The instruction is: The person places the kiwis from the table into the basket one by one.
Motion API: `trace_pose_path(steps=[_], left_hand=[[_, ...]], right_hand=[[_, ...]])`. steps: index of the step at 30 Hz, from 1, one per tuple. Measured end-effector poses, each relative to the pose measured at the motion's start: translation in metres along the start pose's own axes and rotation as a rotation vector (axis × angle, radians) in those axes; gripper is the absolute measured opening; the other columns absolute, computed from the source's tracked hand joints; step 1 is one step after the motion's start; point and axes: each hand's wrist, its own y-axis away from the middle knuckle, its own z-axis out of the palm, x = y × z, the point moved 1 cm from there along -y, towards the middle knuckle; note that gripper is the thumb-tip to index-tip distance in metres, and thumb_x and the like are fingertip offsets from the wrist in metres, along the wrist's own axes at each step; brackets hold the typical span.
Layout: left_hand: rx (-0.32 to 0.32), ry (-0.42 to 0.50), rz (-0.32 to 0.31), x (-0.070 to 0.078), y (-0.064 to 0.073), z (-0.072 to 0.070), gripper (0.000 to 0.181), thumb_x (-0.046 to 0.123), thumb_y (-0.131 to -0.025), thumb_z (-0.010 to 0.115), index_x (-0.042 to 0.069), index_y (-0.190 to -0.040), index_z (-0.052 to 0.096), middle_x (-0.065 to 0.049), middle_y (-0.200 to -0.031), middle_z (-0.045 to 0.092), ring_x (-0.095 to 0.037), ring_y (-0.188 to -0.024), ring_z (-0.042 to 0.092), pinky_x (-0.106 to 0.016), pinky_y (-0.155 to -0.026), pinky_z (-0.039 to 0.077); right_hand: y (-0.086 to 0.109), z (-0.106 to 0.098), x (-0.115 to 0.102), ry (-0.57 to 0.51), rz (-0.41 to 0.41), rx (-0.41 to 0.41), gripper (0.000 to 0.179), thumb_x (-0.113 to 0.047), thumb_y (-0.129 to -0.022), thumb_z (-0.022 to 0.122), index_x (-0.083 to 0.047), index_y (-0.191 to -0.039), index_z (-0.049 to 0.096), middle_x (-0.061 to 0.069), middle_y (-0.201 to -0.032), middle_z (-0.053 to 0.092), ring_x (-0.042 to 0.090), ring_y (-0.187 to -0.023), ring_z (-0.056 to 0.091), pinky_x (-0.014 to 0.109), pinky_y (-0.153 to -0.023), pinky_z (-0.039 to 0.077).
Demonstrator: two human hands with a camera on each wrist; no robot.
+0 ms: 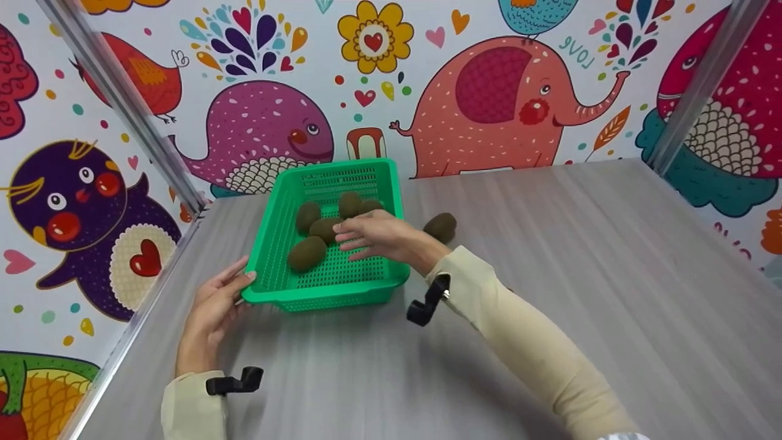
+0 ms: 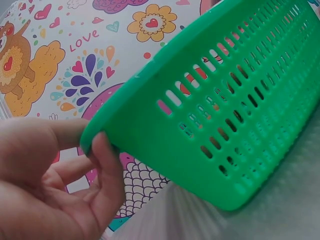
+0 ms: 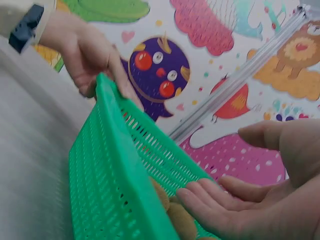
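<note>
A green plastic basket (image 1: 330,292) with slotted walls stands on the table. Inside it lie several brown, fuzzy kiwifruit (image 1: 307,254). My left hand (image 1: 214,305) holds the near left corner of the basket; in the left wrist view its thumb and fingers pinch the green rim (image 2: 145,75). Over the right side of the basket reaches my right hand (image 1: 385,237), fingers loosely extended, nothing between thumb and fingers. In the right wrist view its fingertips come close to the kiwifruit (image 3: 181,220). Another kiwifruit (image 1: 441,228) lies on the table outside the basket, just beyond my right wrist.
The grey wood-grain table (image 1: 586,275) extends to the right and in front of the basket. Printed cartoon panels (image 1: 379,91) rise behind and at the left, with metal posts (image 1: 128,110) at the corners. Black wrist mounts (image 1: 427,300) stick out from both sleeves.
</note>
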Motion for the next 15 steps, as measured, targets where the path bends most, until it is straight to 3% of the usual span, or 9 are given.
trace_pose_path(steps=[5,15], left_hand=[[0.006,-0.011,-0.004,0.000,0.001,-0.001,0.068,0.024,-0.100,0.063,0.016,-0.159,0.029,0.018,-0.103,0.064,0.000,-0.083,0.065,-0.019,-0.074,0.055],[0.010,-0.017,0.007,0.001,0.001,0.001,0.068,0.025,-0.100,0.063,0.014,-0.159,0.030,0.018,-0.098,0.066,0.001,-0.082,0.066,-0.018,-0.074,0.055]], right_hand=[[0.022,-0.006,-0.006,0.043,-0.076,-0.013,0.037,-0.027,-0.101,0.061,-0.007,-0.132,0.061,0.009,-0.135,0.062,0.024,-0.124,0.062,0.042,-0.104,0.051],[0.059,-0.015,-0.007,0.120,-0.146,-0.014,0.040,-0.028,-0.099,0.064,-0.007,-0.133,0.061,0.008,-0.134,0.062,0.025,-0.126,0.061,0.041,-0.102,0.053]])
